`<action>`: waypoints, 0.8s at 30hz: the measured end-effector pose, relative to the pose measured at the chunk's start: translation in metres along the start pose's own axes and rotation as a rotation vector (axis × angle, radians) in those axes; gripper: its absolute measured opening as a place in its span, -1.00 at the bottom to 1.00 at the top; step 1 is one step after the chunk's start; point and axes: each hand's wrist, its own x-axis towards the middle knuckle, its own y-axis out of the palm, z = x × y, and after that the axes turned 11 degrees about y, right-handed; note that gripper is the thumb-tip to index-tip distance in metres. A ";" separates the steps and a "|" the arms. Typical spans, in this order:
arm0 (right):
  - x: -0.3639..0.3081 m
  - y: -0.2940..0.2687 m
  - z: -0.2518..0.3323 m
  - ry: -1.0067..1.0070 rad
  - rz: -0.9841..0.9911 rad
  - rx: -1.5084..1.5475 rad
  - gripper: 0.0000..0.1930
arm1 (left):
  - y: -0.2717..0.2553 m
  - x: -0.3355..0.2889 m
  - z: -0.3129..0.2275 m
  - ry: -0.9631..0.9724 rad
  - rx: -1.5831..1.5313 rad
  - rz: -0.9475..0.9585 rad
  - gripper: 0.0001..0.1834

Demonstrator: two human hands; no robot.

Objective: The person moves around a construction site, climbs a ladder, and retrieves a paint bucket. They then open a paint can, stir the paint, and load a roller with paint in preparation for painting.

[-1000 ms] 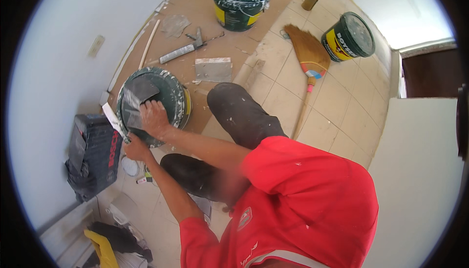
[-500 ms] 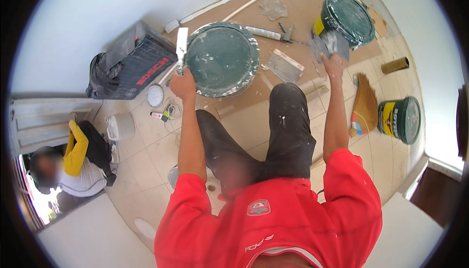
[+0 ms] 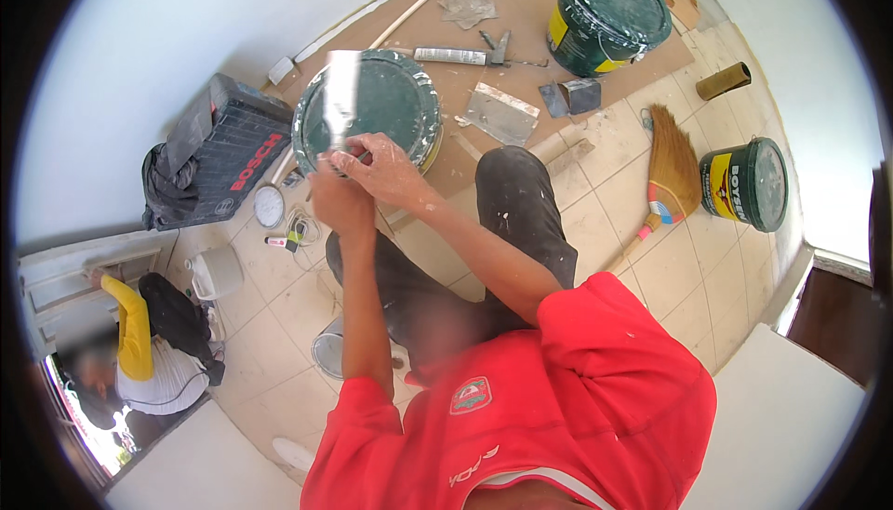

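Note:
My left hand is closed around the handle of a putty knife. Its pale, wide blade points up and is smeared by motion over the green lid of a large bucket. My right hand has come up against the left one, its thumb and fingers pinched at the knife's neck, just below the blade. A flat metal scraper plate lies on the brown sheet right of the bucket. Beyond it rest small dark grey plates.
A second green bucket stands at the far right, a smaller pail nearer. Between lie a broom and a brown tube. A caulking gun is behind the lid. At left are a tool case and a crouching person.
My right hand has left the far-right bucket, where it held a blurred grey plate, and joined my left hand at the putty knife. Grey plates now lie by that bucket.

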 end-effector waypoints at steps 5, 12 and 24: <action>0.007 -0.004 -0.022 0.105 -0.106 0.116 -0.60 | -0.003 -0.012 -0.041 0.124 -0.208 0.171 -0.56; 0.018 -0.107 -0.033 0.329 -0.103 0.237 -0.55 | 0.027 -0.039 -0.005 0.447 -0.044 0.281 -0.51; 0.015 -0.203 -0.102 0.278 -0.464 -0.568 -0.59 | -0.043 0.036 0.000 0.356 -0.090 0.106 -0.63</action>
